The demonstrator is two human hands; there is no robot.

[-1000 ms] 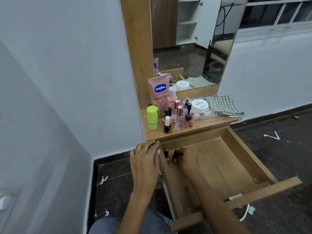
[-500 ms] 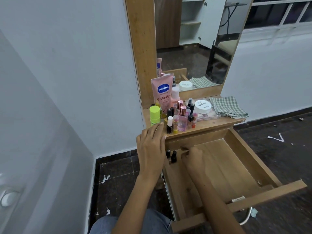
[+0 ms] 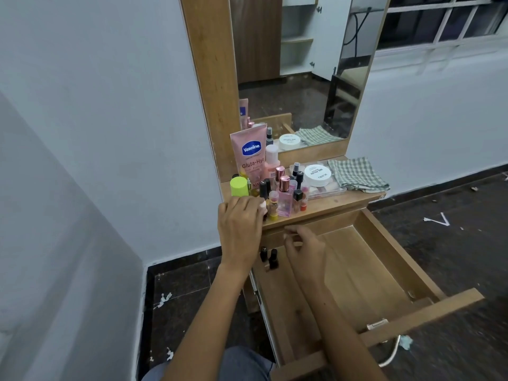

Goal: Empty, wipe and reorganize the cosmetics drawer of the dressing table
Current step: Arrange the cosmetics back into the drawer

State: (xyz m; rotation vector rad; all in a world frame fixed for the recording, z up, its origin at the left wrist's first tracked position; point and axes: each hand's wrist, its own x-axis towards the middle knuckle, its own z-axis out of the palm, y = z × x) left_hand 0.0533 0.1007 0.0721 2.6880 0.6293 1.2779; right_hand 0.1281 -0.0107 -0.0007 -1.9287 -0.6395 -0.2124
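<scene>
The wooden drawer [image 3: 398, 261] of the dressing table is pulled out, and its floor is mostly bare. Two small dark bottles [image 3: 269, 258] stand in its back left corner. My right hand [image 3: 305, 248] hovers just right of them with fingers apart and nothing in it. My left hand [image 3: 240, 226] reaches up onto the tabletop [image 3: 338, 200], its fingertips closed on a small white-capped bottle [image 3: 263, 206] at the front of a crowd of cosmetics. That crowd includes a pink Vaseline tube [image 3: 248, 155], a green-capped bottle [image 3: 238, 187] and a pink perfume bottle [image 3: 284, 200].
A white jar [image 3: 317, 174] sits on a clear case beside a folded checked cloth [image 3: 357, 174] on the right of the tabletop. The mirror [image 3: 297, 70] rises behind. A white wall is close on the left. The drawer front [image 3: 423, 318] juts over the dark floor.
My left hand has risen from the drawer's left rim to the tabletop bottles. My right hand has let go of the dark bottles in the drawer corner and lifted slightly.
</scene>
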